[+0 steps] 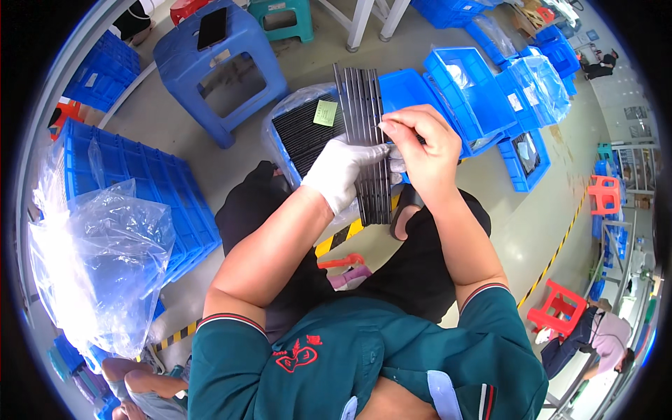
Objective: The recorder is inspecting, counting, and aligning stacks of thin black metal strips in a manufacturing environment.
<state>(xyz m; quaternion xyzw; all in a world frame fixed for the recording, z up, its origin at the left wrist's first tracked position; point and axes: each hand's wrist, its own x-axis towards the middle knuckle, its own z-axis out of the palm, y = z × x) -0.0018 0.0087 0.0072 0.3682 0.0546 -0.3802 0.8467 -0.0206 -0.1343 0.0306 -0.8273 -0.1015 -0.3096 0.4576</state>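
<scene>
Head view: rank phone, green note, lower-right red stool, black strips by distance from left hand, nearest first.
From the left hand:
1. Black strips: in its grip.
2. Green note: just ahead, slightly left.
3. Phone: ahead-left, on the blue stool.
4. Lower-right red stool: far right, low in view.

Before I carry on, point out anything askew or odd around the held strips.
In the bundle of dark strips, the leftmost strip juts above the others, leaving the top ends uneven. The left hand is gloved but the right hand bare, a mismatch.
</scene>
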